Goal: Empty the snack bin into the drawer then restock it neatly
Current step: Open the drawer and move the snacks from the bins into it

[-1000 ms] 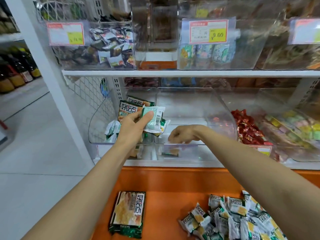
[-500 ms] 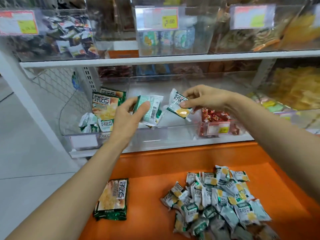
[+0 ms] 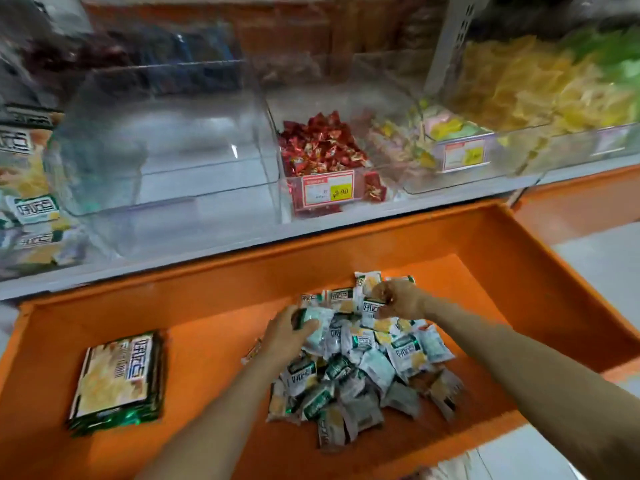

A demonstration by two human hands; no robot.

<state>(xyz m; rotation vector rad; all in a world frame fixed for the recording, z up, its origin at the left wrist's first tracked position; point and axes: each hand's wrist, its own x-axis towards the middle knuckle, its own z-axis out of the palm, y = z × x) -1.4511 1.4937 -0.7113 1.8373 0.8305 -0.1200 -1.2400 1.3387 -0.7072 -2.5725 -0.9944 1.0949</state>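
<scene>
Currently, at the lower left of the frame, a large flat pack (image 3: 117,379) is seen lying on the floor of the orange drawer (image 3: 45,348), well apart from the other goods. It could be overlooked at restocking or returned to the wrong bin. Above it, left of centre, the clear snack bin (image 3: 166,150) stands on the shelf and looks emptied, so the emptying is judged done or nearly so. Near the middle of the frame, the fingers of the left hand (image 3: 287,336) are curled round one green-and-white packet (image 3: 313,318). Above that hand, a bin of red sweets (image 3: 322,150) stands just beside the snack bin, so a packet lifted hastily could be dropped there by mistake. Right of the hand, the pile of small packets (image 3: 360,368) lies loose and heaped in the drawer. If handfuls are grabbed, wrappers may slip or be crushed, and faces would be turned every way, spoiling a neat restock. At the pile's far edge, the fingers of the right hand (image 3: 398,299) are curled over packets; whether one is pinched cannot be told.
</scene>
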